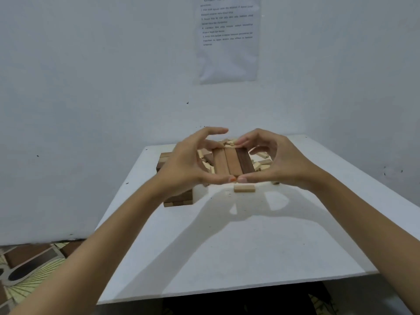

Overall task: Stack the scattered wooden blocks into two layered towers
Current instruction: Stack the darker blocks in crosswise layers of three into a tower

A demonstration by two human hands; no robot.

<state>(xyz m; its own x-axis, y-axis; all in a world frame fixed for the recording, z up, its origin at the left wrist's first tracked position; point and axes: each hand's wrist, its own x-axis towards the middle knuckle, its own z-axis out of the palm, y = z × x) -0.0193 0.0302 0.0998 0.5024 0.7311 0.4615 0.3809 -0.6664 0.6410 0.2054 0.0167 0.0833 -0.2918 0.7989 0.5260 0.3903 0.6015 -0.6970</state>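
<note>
Patterned floor tiles point(27, 269) show at far left, below the white rectangular table point(227, 246).

A stacked tower of wooden blocks point(179, 201), in mixed light and dark layers, stands on the table's left side, partly hidden behind the left forearm.

The left hand point(191, 164) grips the left portion of a row of three wooden blocks point(234, 161): tan, mid-brown and dark brown, lying side by side. Its thumb is at the near ends, its fingers curl to the far ends, and its index finger is raised.

A printed paper sheet point(228, 39) hangs on the white wall point(91, 87).

A single pale wooden block point(244, 188) lies just below the thumbs.

A scattered pile of pale wooden blocks point(261, 163) lies behind the row.

The right hand point(279, 162) grips the row's right portion in the same way, and the two thumb tips meet.
</note>
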